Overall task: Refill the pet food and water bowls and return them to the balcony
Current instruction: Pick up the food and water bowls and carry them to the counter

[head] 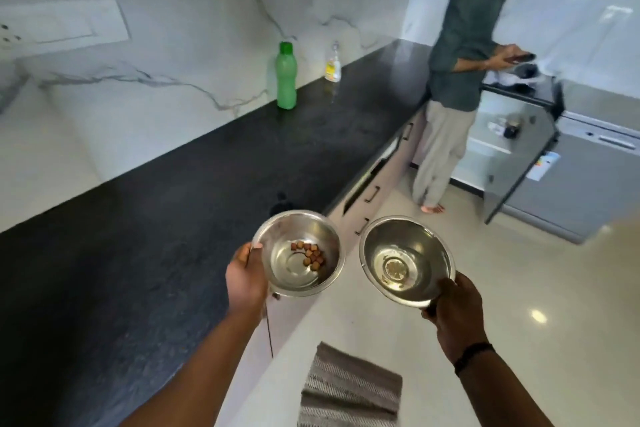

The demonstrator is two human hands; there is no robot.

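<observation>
A: What's on the far left?

B: A white switch plate (59, 26) on the marble wall, above the black counter (145, 218). Further along the counter stands 1 green bottle (286, 76), upright, and near it a small clear bottle (333, 63).

A: And the bowls?

B: 2 steel ones, held side by side and apart. The left hand (246, 279) grips the food bowl (299, 253) by its near-left rim, thumb over the edge, over the counter's front edge. A few brown kibbles (311, 255) lie inside it. The right hand (453, 308) pinches the water bowl (407, 260) at its near-right rim, above the pale floor (502, 288); a little water sits in the bottom.

A: Anything else?

B: A grey striped mat (349, 388) below, and a person in a green shirt (464, 45) by the open dishwasher (540, 135), holding a phone.
</observation>
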